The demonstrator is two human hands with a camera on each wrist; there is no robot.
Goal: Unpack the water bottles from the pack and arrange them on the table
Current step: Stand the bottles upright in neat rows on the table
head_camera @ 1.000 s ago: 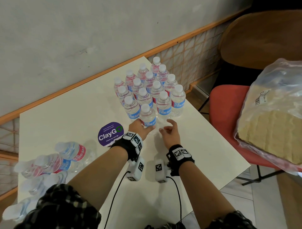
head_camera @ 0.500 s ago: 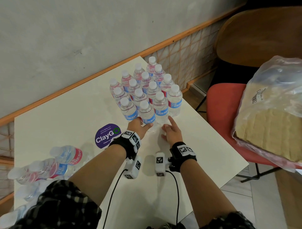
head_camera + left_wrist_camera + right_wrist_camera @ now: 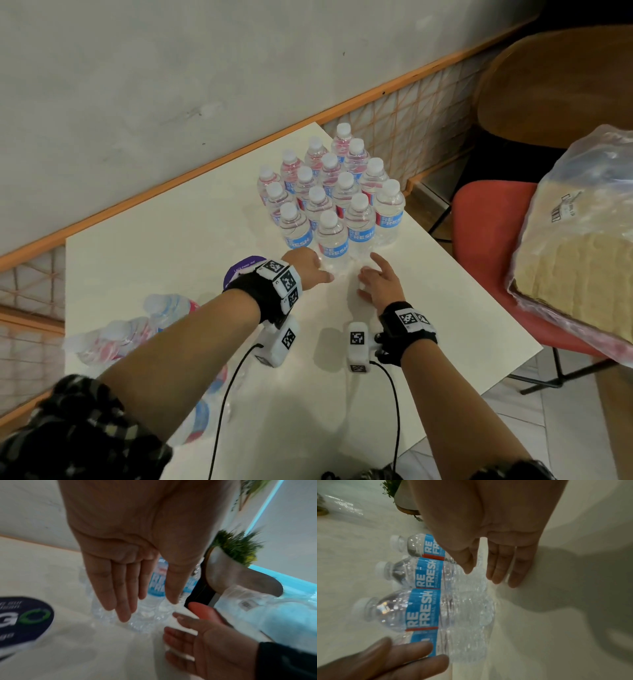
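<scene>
Pack (image 3: 116,337): clear wrap with bottles lying flat inside, at the left near edge of the bench (image 3: 164,246), partly under my left forearm.

Sticker (image 3: 239,269): round, purple, on the bench, mostly hidden by my left wrist.

Left hand (image 3: 308,265): released, fingers straight and together, tips by the base of the front bottle (image 3: 330,236); I cannot tell whether they touch it.

Bottles (image 3: 329,192): upright, white caps, blue labels, packed in rows on the far right part of the bench; the front bottle stands at the near point of the group.

Right hand (image 3: 378,282): released, fingers spread and relaxed, low over the bench just right of my left hand, near the front row, holding nothing.

Chair (image 3: 479,246): red seat, right of the bench.

Bag (image 3: 579,246): clear plastic, pale contents, on the chair.
</scene>
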